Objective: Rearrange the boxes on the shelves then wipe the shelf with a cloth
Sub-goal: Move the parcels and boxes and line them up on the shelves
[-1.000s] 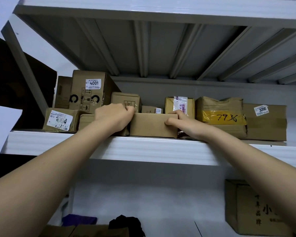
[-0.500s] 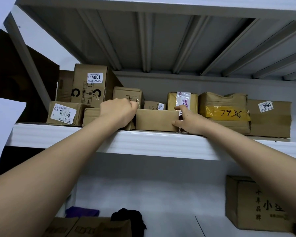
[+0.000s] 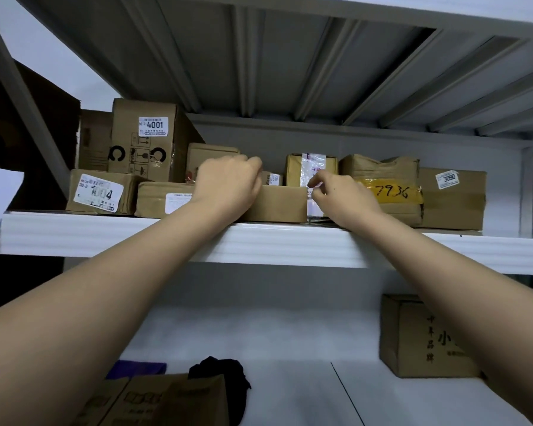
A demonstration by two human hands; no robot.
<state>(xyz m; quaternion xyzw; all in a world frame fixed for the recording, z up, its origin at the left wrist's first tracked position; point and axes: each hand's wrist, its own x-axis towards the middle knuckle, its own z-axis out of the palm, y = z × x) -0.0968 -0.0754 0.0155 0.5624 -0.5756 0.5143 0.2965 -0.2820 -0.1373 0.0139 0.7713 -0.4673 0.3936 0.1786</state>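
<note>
A plain brown box stands at the front of the upper shelf, among other cartons. My left hand is closed over its left top corner. At the box's right end my right hand has its fingers curled around the top corner, next to a clear plastic-wrapped packet. A black cloth lies on the lower shelf. The fingertips of both hands are hidden behind the box.
To the left are the tall 4001 box, a flat labelled box and another flat box. To the right sit the taped 7936 box and the 3090 box. Below stands a printed carton.
My right hand went from lying flat against the box's right end to a curled grip at its top corner. My left hand stayed on the left corner.
</note>
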